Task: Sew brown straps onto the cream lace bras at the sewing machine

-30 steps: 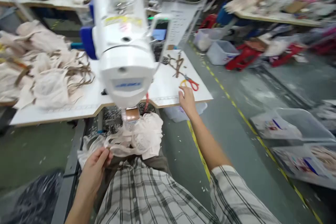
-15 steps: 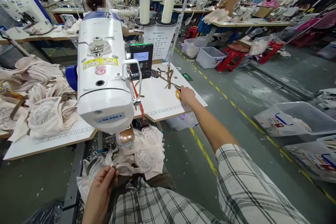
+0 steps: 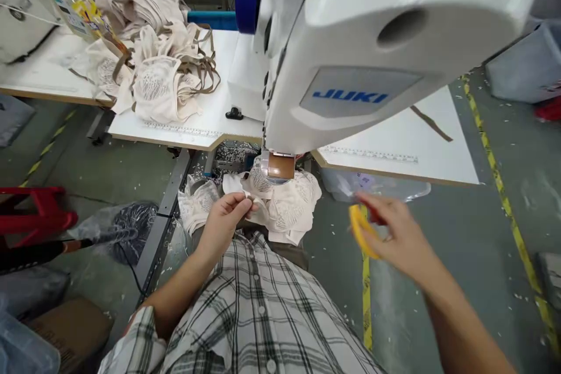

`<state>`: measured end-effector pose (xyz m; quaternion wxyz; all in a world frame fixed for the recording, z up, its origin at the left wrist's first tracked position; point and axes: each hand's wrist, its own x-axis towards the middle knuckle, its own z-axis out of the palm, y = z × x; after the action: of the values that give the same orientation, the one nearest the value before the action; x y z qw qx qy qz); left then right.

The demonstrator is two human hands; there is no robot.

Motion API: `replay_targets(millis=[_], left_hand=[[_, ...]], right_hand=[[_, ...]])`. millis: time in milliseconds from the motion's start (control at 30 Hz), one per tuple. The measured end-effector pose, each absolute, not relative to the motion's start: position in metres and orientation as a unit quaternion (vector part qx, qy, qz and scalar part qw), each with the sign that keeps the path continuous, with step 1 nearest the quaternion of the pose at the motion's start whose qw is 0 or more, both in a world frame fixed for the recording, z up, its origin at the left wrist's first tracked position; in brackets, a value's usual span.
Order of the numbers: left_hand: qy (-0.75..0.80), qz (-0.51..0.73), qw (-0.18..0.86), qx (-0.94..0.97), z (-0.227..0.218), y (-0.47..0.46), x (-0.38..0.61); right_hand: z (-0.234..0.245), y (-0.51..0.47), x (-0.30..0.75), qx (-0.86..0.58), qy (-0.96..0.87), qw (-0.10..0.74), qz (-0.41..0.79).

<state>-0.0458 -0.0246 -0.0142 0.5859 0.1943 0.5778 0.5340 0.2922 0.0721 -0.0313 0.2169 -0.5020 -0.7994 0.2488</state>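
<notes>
My left hand pinches the edge of a pale lace bra, which lies across my lap under the head of a white sewing machine. Off to the right, my right hand is closed on a pair of scissors with yellow and red handles. The hand is slightly blurred, and the scissors' blades cannot be made out. It is held over the floor, apart from the bra.
More pale bras with brown straps are heaped on the left of the white table, beside a yellow-capped bottle. A brown strap lies on the right table part. A red stool stands at left.
My right hand has come from the right tabletop back toward me, carrying the scissors. My left hand still pinches the bra. The view has tilted down and turned left.
</notes>
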Motion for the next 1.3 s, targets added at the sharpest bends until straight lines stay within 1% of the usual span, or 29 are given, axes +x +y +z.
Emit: replay_targets(millis=[67,100,267,400,767,933,1100,1300], left_hand=[[0.579,0.526,0.584,0.217,-0.012,-0.027,-0.042],[0.578,0.526,0.582,0.225,-0.012,-0.028,-0.04],[0.584,0.539,0.548,0.26,-0.013,-0.033,-0.032],[0.598,0.529,0.524,0.297,-0.012,-0.036,-0.031],[0.61,0.522,0.508,0.313,-0.008,-0.037,-0.031],[0.601,0.534,0.5,0.322,-0.014,-0.037,-0.032],[0.608,0.535,0.478,0.338,-0.023,-0.036,-0.028],[0.599,0.559,0.482,0.31,-0.031,-0.036,-0.026]], right_hand=[[-0.028,0.029,0.256,-0.463,-0.819,0.166,0.296],[-0.026,0.016,0.238,-0.442,-0.829,0.165,0.3],[-0.021,0.004,0.187,-0.397,-0.851,0.221,0.264],[-0.02,0.009,0.18,-0.392,-0.847,0.233,0.275],[-0.017,0.01,0.175,-0.396,-0.842,0.219,0.293],[-0.02,0.012,0.173,-0.406,-0.824,0.234,0.318],[-0.028,0.017,0.162,-0.431,-0.797,0.267,0.327],[-0.035,0.018,0.154,-0.452,-0.774,0.28,0.344]])
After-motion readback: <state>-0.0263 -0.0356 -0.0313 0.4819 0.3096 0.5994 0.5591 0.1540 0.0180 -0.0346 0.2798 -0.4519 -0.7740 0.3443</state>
